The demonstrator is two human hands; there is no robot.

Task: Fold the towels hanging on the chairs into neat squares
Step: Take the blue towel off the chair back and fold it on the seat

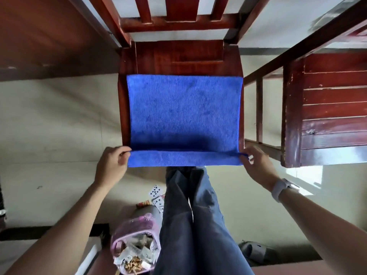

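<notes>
towel (183, 114): blue, spread flat on the chair seat (178, 56), covers most of it; near edge hangs over the front of the seat as a short strip.
left grip (113, 162): my left hand, fingers curled, pinching the towel's near-left corner at the seat's front edge.
right grip (256, 162): my right hand, pinching the near-right corner; a bit of blue shows between the fingers.
watch (280, 188): pale band on my right wrist.
chair: dark red wood, glossy, back slats (179, 10) at the far side; bare wood shows behind the towel and in thin strips down both sides.
second chair (329, 108): same red wood, off to the right, just beside the first; paint chipped along its edges.
floor (59, 120): pale tile, faint joint lines, bright patch of light at right under the second chair.
wall/panel (49, 36): brown surface at upper left, can't tell what it is.
my legs (196, 225): in grey-blue trousers, straight below the towel.
playing cards (155, 192): a few on the floor left of my legs.
pink bag (135, 243): clear pinkish plastic, open, scraps and wrappers inside, lower left of my legs.
slipper (256, 252): grey, on the floor at lower right.
</notes>
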